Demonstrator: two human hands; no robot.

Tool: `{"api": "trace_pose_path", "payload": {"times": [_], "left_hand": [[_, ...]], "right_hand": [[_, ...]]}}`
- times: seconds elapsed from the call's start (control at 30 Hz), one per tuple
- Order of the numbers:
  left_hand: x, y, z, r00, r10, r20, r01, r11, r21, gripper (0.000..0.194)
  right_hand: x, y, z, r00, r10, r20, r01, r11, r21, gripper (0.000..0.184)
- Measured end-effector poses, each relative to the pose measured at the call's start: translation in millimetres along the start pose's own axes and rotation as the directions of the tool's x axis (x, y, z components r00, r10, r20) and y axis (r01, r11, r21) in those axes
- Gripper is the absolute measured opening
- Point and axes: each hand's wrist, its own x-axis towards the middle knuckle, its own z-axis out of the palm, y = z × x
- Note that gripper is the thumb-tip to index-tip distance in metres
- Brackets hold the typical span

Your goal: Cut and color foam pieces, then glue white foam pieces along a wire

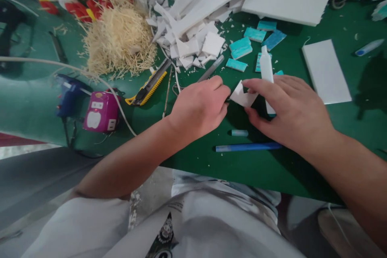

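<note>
Blue glue gun [70,96] beside magenta socket block [101,111], pale straw heap [122,38], red pieces [77,10] near it, green bench [193,158]

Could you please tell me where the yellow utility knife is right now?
In the head view, the yellow utility knife lies left of centre on the green table, between the pink power socket and the left hand.

The person's left forearm [130,161], bare, slants up from the lower left of the frame, the wrist nearly straight. The left hand [199,105], just right of centre, is knuckles-up, fingers curled in tight, thumb tucked close to the index finger. Over at the right, the other bare forearm [356,177] angles in; the right hand [298,113] points leftward, index finger and thumb curved like pincers, the other fingertips hidden from me.
</note>
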Motion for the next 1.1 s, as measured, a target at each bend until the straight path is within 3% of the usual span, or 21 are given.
{"api": "trace_pose_path", "payload": {"times": [0.17, 0.3, 0.5, 1.1], "left_hand": [[-1.8, -2.4, 3.1, 0.989, -0.020, -0.146, 0.000, 0.991, -0.131, 0.018], [-1.5, -3.5, 4.2, 0.973, -0.034, -0.227, -0.019, 0.974, -0.226, 0.018], [0.3, -2.0, 4.0, 0.975, -0.060, -0.212, 0.003, 0.966, -0.260, 0.019], [1.4, 1.1, -1.3, 0.979, -0.036, -0.201, 0.000, 0.984, -0.176, 0.028]], "right_hand": [[2.6, -10.7, -13.2, 0.988, 0.148, -0.047, -0.145, 0.987, 0.065, 0.046], [1.8, -15.4, -16.2, 0.980, 0.191, -0.054, -0.187, 0.979, 0.076, 0.048], [-6.9, -11.0, -8.9, 0.965, 0.226, -0.133, -0.225, 0.974, 0.025, 0.048], [-2.0, -12.9, -13.2, 0.991, 0.107, -0.081, -0.103, 0.993, 0.049, 0.046]]}}
